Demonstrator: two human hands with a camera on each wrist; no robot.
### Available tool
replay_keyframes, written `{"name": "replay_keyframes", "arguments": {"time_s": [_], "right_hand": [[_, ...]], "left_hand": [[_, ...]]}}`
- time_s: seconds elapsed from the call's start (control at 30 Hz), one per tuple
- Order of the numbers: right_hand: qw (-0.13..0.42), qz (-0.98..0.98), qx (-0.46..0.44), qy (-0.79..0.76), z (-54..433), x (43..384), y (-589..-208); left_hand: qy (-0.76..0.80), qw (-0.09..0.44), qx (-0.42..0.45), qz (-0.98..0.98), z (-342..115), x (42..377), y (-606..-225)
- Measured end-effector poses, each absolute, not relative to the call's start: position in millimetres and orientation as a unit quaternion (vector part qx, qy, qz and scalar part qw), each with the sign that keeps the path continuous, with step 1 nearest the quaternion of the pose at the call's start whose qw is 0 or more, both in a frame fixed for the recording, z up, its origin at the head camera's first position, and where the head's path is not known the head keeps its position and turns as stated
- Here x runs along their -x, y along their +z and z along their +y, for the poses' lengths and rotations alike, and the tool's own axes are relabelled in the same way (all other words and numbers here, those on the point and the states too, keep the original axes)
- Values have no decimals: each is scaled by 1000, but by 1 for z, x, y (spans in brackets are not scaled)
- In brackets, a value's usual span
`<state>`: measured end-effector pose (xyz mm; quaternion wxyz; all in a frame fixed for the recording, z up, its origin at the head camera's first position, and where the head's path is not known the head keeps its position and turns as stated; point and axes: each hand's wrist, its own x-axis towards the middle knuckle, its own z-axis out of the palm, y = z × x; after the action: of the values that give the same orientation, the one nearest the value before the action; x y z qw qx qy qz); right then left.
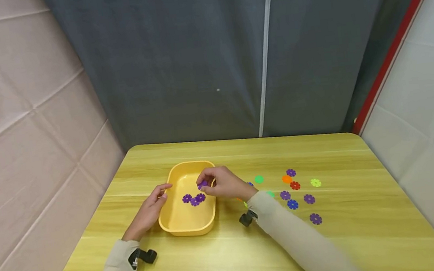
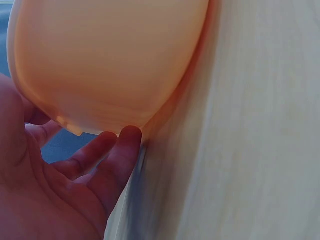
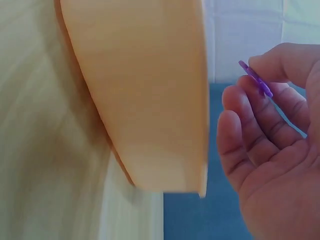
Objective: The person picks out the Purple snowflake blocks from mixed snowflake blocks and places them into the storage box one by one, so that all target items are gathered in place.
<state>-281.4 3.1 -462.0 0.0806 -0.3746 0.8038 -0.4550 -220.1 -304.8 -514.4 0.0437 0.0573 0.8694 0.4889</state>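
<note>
A yellow plastic tray (image 1: pixel 189 228) stands on the table, with several purple snowflake building discs (image 1: pixel 195 201) lying in it. My left hand (image 1: pixel 150 210) is at the tray's left side, its fingers nearly straight. In the left wrist view, fingertips (image 2: pixel 131 134) touch the tray's outer wall (image 2: pixel 115 65). Over the right part of the tray, my right hand (image 1: pixel 224 183) pinches one purple snowflake disc (image 3: pixel 256 80) between thumb and finger. In the right wrist view this disc is held clear of the tray's rim, seen nearly edge-on.
Loose discs lie right of the tray, among them a green disc (image 1: pixel 259 179), an orange disc (image 1: pixel 287 179), a red disc (image 1: pixel 295 185), a blue disc (image 1: pixel 292 204) and a yellow-green disc (image 1: pixel 316 182). My right forearm hides some. A dark curtain (image 1: pixel 192 66) hangs behind the table.
</note>
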Motion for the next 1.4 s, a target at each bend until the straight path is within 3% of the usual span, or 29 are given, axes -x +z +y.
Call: {"name": "replay_keyframes", "arguments": {"time_s": [0.4, 1.0, 1.4], "right_hand": [[91, 779, 436, -442, -37, 273, -476], [36, 884, 418, -209, -54, 260, -482], [43, 828, 439, -346, -40, 267, -476]], "left_hand": [[478, 43, -58, 875, -305, 221, -514], [489, 43, -70, 868, -307, 220, -514], [493, 52, -61, 866, -307, 221, -515]]}}
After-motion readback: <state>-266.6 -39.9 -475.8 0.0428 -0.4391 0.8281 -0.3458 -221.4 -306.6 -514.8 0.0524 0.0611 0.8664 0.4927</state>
